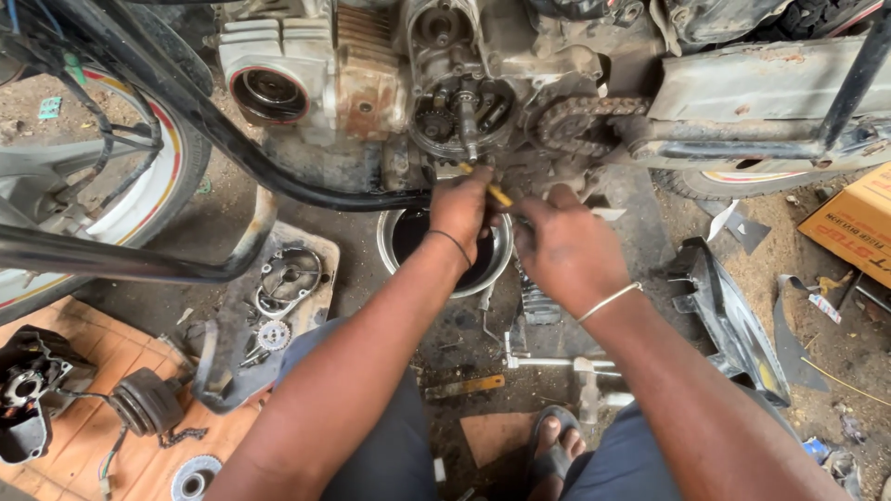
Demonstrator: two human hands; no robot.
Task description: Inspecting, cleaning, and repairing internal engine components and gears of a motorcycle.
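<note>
Knees and dark trousers point(390, 445) filled the bottom edge, with a sandalled foot point(555, 443) on the oily ground between them. Both forearms reached up to the stripped engine point(445, 83) of a motorcycle. Left hand point(461, 209), with a thin black band on the wrist, had fingers curled tight around a yellow-handled tool point(497, 194), probably a screwdriver, held just under the open crankcase. Right hand point(564, 246), with a pale bangle on the wrist, sat just beside it, fingers bent and pressed together near the tool's lower end; whether it pinched the tool or only steadied it could not be told.

Handling, as a guess: the tool was light, stiff, likely greasy and slippery, so best gripped on the yellow handle. The exposed gears looked heavy and rigid.

A metal bowl point(501, 255) sat on the ground right under the hands, mostly covered by them. The drive chain point(580, 116) ran right of the engine. A side cover point(290, 278), loose gears and a clutch part point(147, 401) lay at left on cardboard point(83, 436); a hammer point(588, 385) lay near the foot.

The tool's tip and what it touched were hidden behind the knuckles. The wheel point(162, 158) and an orange box point(858, 227) were cut off by the frame.
</note>
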